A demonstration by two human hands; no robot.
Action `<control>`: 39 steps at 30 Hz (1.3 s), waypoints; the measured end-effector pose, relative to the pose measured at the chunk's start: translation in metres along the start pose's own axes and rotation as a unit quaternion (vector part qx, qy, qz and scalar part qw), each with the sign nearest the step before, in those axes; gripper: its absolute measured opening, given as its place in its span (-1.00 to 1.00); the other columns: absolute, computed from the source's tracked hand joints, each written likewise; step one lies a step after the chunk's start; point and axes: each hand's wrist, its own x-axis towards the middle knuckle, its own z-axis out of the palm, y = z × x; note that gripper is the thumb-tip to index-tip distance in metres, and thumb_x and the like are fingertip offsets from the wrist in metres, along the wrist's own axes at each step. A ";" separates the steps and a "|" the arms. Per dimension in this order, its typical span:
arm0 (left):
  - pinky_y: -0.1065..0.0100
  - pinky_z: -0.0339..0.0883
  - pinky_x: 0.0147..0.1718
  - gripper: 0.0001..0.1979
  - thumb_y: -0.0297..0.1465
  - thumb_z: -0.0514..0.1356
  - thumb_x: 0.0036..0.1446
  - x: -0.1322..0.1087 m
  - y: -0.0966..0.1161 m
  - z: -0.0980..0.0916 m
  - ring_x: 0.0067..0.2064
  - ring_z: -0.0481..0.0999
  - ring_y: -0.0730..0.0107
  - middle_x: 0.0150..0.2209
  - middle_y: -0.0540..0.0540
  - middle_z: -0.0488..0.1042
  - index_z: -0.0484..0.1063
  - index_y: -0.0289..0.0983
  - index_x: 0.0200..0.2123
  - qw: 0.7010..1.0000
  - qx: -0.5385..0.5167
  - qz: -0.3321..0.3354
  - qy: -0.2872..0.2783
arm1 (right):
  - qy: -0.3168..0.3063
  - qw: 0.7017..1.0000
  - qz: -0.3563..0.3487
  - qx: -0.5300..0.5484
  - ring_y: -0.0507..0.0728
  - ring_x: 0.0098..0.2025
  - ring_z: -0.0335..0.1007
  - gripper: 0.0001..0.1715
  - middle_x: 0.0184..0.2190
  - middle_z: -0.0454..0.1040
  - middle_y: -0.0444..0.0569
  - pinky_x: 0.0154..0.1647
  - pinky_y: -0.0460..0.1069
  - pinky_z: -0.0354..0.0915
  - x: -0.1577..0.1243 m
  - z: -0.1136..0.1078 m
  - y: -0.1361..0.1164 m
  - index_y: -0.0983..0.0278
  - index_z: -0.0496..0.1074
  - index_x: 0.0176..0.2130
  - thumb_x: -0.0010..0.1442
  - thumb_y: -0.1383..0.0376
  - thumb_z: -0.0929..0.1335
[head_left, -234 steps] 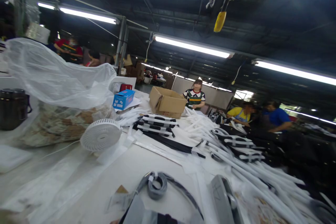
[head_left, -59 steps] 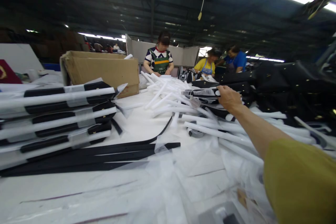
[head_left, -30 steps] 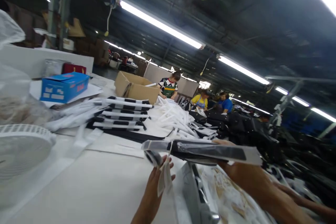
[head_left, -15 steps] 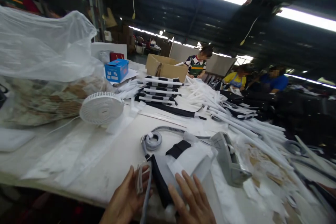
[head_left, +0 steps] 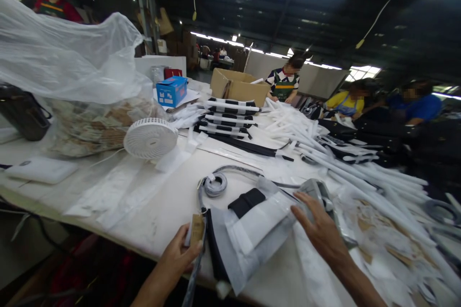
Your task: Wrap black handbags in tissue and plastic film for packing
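My left hand [head_left: 177, 255] pinches a small brown tag [head_left: 197, 230] beside a grey wrapped strap [head_left: 191, 280]. To its right lies a bag [head_left: 215, 244] with a black edge, partly covered by translucent white wrapping [head_left: 257, 223] and carrying a black flap piece [head_left: 247, 202]. A coil of the wrapped strap [head_left: 215, 185] sits behind the bag. My right hand [head_left: 319, 225] is open, its fingers stretched over the wrapping's right edge, next to a grey tape dispenser [head_left: 315, 187]. The hand partly hides the dispenser; whether they touch I cannot tell.
A white fan [head_left: 151, 139] stands at left, near a large clear sack of tags [head_left: 97, 124]. Bundled black-and-white strips [head_left: 226, 119] and white wrapped lengths [head_left: 367, 180] cover the far and right table. Behind stand a cardboard box [head_left: 234, 87] and a co-worker [head_left: 284, 81].
My right hand has moved from the bag's front to the right, beside the tape dispenser. My left hand now shows a brown tag in its fingers. The view has shifted left.
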 end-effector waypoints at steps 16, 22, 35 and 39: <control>0.09 0.49 -0.13 -0.19 -0.08 0.37 -0.16 0.077 0.055 -0.008 -0.10 0.59 -0.03 -0.10 -0.22 0.57 0.25 -0.26 0.14 0.980 0.162 0.114 -0.031 | -0.128 0.982 0.127 0.062 0.19 -0.44 0.57 -0.72 -0.35 0.61 -0.02 -0.47 0.01 0.48 -0.066 -0.010 0.020 0.12 0.48 -0.14 0.30 0.12 0.24; -0.08 0.13 0.23 -0.23 -0.03 0.11 0.13 0.085 0.094 0.007 0.28 0.23 -0.11 0.27 -0.37 0.22 0.13 -0.39 0.27 0.824 0.458 0.330 0.056 | -0.133 0.984 0.121 0.016 0.30 0.04 0.48 -0.52 -0.02 0.55 0.08 0.06 0.20 0.39 -0.038 -0.046 -0.020 0.21 0.49 -0.03 0.31 -0.01 0.21; 0.08 -0.14 0.34 -0.39 -0.08 0.07 0.29 0.064 0.024 0.017 0.35 0.12 0.13 0.34 -0.10 0.14 0.04 -0.07 0.34 0.682 0.598 0.394 -0.144 | -0.214 0.969 0.075 -0.098 0.26 0.41 -0.10 -0.34 0.39 0.01 0.13 0.37 0.33 -0.08 -0.036 0.054 -0.009 0.29 0.16 0.32 0.37 0.05 0.12; 0.08 -0.10 0.33 -0.40 -0.07 0.06 0.29 0.068 0.024 0.013 0.33 0.19 0.14 0.32 -0.08 0.19 0.06 -0.05 0.34 0.681 0.586 0.422 -0.123 | -0.128 0.988 0.088 -0.003 0.23 0.32 0.16 -0.44 0.29 0.26 0.08 0.30 0.25 0.15 -0.030 0.041 0.004 0.21 0.27 0.25 0.37 0.10 0.13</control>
